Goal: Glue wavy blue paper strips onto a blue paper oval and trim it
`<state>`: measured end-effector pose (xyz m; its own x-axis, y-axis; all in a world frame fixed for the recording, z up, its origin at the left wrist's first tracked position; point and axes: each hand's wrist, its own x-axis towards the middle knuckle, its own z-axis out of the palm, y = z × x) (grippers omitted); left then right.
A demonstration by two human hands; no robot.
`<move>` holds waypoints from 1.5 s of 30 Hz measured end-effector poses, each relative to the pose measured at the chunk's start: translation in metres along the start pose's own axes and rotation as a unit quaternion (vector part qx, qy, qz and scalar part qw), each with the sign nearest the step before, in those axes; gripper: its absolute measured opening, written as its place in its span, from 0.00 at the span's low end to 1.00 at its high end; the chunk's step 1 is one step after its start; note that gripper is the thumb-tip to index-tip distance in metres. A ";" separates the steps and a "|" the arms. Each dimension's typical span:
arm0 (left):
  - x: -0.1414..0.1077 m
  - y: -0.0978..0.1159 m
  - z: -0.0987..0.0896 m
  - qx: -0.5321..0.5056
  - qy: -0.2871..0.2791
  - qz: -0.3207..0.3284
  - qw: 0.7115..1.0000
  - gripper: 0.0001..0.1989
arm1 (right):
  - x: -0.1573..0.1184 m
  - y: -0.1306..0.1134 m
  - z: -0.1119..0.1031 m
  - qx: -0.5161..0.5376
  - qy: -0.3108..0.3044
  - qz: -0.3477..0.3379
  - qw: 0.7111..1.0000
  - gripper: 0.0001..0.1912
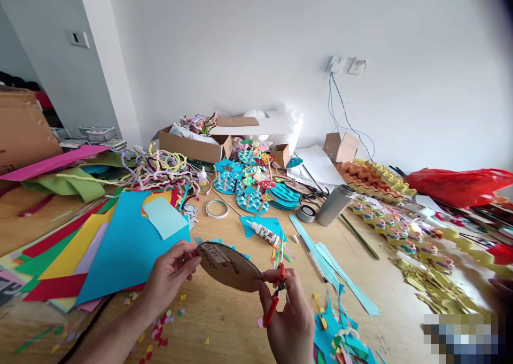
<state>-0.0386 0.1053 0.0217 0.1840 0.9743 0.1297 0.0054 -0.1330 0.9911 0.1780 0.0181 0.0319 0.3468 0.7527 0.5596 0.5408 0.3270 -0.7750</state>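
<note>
A brown cardboard disc with printing on it is held up, tilted, over the table. My left hand pinches its left edge between thumb and fingers. At the disc's right edge, the thumb and forefinger of my right hand grip it too. That same hand also holds red-handled scissors, with the blades pointing up and away. Blue paper shows along the disc's far rim. Behind it a white glue bottle lies on a piece of blue paper.
Coloured paper sheets fan out at left, with pipe cleaners behind. Blue decorated paper crafts stand mid-table. A roll of tape, a grey cylinder, blue strips, paper scraps and egg cartons lie around.
</note>
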 end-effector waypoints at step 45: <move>-0.005 0.005 0.006 -0.188 0.065 -0.158 0.967 0.16 | -0.004 0.000 0.021 0.223 -0.033 0.278 0.934 0.16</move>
<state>-0.0338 0.0989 0.0258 0.1061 0.9733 -0.2035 -0.3218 0.2273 0.9191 0.1599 0.0272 0.0236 0.4229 0.9058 0.0266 -0.0876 0.0701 -0.9937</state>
